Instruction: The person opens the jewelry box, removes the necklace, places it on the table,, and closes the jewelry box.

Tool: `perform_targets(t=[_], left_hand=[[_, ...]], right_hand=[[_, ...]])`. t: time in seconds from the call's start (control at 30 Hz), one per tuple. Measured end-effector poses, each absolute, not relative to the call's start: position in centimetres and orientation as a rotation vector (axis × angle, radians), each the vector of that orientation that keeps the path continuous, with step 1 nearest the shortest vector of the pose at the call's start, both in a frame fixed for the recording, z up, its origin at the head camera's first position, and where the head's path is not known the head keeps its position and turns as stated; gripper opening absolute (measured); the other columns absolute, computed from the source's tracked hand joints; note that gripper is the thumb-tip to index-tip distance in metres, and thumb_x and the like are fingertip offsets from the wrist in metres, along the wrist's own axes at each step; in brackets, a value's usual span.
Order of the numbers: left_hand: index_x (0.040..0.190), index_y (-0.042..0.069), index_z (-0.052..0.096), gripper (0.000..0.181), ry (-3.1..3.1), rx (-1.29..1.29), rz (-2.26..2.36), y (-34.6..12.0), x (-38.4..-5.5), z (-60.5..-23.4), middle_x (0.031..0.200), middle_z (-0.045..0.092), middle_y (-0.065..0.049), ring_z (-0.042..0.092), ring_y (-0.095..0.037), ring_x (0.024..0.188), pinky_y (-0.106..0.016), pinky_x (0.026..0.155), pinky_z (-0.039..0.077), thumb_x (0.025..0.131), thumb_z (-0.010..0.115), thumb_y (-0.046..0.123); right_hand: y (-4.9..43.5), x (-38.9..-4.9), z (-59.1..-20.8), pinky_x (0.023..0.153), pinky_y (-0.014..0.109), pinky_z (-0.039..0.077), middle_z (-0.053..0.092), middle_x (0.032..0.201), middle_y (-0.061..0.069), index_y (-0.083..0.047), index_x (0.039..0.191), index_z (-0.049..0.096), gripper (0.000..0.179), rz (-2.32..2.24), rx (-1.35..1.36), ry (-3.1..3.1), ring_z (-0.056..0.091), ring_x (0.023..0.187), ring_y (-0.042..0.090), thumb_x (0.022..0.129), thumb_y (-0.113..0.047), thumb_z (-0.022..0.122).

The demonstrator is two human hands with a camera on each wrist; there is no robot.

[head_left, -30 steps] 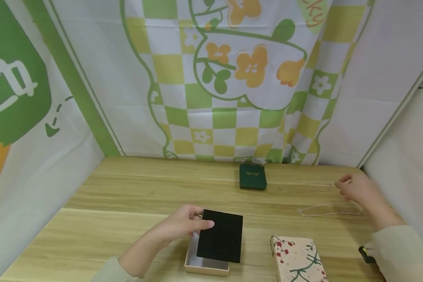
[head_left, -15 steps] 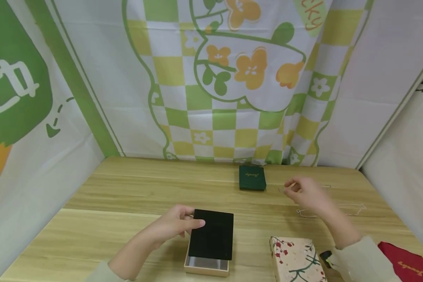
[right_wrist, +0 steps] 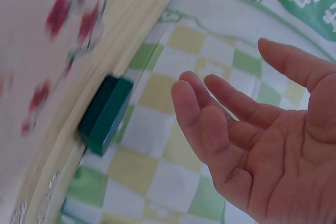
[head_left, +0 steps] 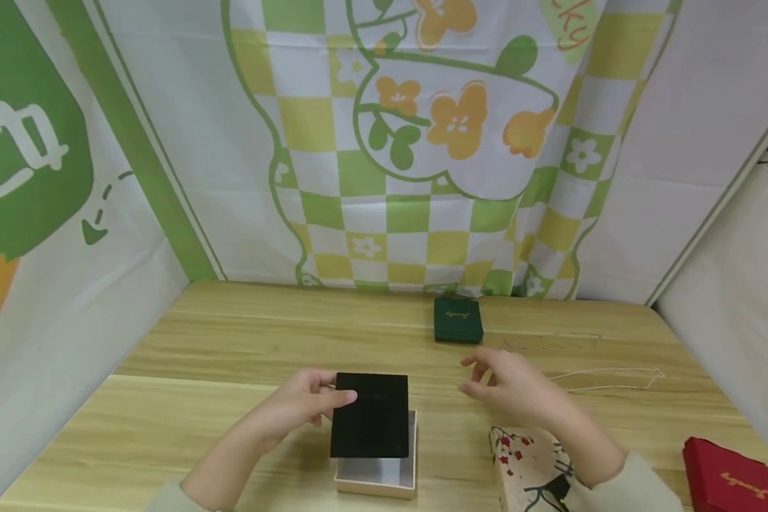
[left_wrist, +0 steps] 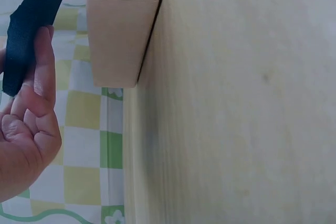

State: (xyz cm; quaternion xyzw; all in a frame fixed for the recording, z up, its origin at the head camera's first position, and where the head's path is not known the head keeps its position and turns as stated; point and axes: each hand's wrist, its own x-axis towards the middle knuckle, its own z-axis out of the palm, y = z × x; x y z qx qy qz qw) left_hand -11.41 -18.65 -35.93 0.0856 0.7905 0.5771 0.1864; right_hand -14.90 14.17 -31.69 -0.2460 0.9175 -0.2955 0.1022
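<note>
In the head view, my left hand (head_left: 291, 405) pinches a square black insert pad (head_left: 371, 427) by its left edge, thumb on top. Below the pad stands a shallow box base (head_left: 374, 489) with a pale inside; the pad hides its far part. The left wrist view shows the pad (left_wrist: 26, 40) edge-on between thumb and fingers, beside the box's outer wall (left_wrist: 121, 40). My right hand (head_left: 515, 384) hovers right of the pad with loosely bent fingers and nothing in it. Its forearm covers part of a floral box lid (head_left: 515, 462).
A small dark green box (head_left: 458, 320) sits at the table's back. Two thin chain necklaces lie at the right: a nearer silver one (head_left: 608, 370) and a fainter one (head_left: 544, 346) behind. A red jewelry case (head_left: 736, 480) is at the front right. Printed cloth walls enclose the table.
My right hand has moved left from the necklaces, toward the pad. The pad in my left hand has shifted slightly left over the box base. The red case has come into sight.
</note>
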Motion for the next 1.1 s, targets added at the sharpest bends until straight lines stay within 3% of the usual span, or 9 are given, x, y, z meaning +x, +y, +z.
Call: perform_targets(t=[0.17,0.33,0.57,0.7,0.83,1.1], left_hand=[[0.07,0.015,0.035,0.042,2.22,0.204,1.629,-18.8,-11.6,-35.9,0.067,0.043,0.005,0.054,-0.018,0.075,-0.026,0.064,0.045,0.094,0.066,0.031],[0.067,0.015,0.031,0.047,2.199,0.202,1.619,-18.9,-11.5,-36.2,0.061,0.036,0.007,0.048,-0.015,0.068,-0.025,0.061,0.04,0.094,0.067,0.029],[0.068,0.016,0.031,0.046,2.2,0.219,1.6,-19.2,-11.4,-36.5,0.062,0.04,0.006,0.047,-0.014,0.065,-0.025,0.061,0.041,0.094,0.066,0.03],[0.069,0.016,0.029,0.047,2.198,0.243,1.596,-19.4,-11.5,-36.5,0.063,0.038,0.006,0.046,-0.013,0.065,-0.023,0.059,0.04,0.095,0.065,0.03],[0.069,0.016,0.03,0.046,2.192,0.241,1.588,-19.5,-11.6,-36.5,0.063,0.04,0.006,0.047,-0.013,0.065,-0.023,0.058,0.039,0.095,0.065,0.03],[0.067,0.016,0.03,0.047,2.198,0.243,1.576,-19.5,-11.5,-36.5,0.061,0.041,0.006,0.045,-0.013,0.062,-0.025,0.059,0.039,0.095,0.066,0.031]], right_hand=[[12.7,-13.6,-32.1,0.071,0.031,0.05,0.064,0.114,0.014,0.0,0.135,0.054,0.056,-0.883,-0.758,2.593,0.06,0.085,0.015,0.094,-0.036,0.068],[11.0,-12.6,-32.9,0.085,0.05,0.052,0.058,0.128,0.019,0.003,0.141,0.046,0.07,-0.85,-0.744,2.508,0.061,0.105,0.034,0.089,-0.035,0.074],[9.1,-11.3,-33.6,0.108,0.058,0.04,0.048,0.145,0.024,0.004,0.147,0.038,0.095,-0.663,-0.735,2.549,0.046,0.135,0.041,0.078,-0.047,0.081],[8.1,-11.1,-33.7,0.107,0.054,0.042,0.046,0.145,0.026,0.008,0.145,0.038,0.103,-0.539,-0.786,2.593,0.049,0.132,0.039,0.072,-0.049,0.085],[7.3,-10.8,-33.9,0.103,0.048,0.047,0.052,0.136,0.02,0.007,0.144,0.04,0.107,-0.439,-0.812,2.62,0.055,0.122,0.032,0.068,-0.052,0.087],[6.7,-10.8,-34.1,0.104,0.047,0.047,0.053,0.135,0.018,0.007,0.145,0.04,0.112,-0.354,-0.792,2.624,0.055,0.12,0.033,0.063,-0.053,0.089]])
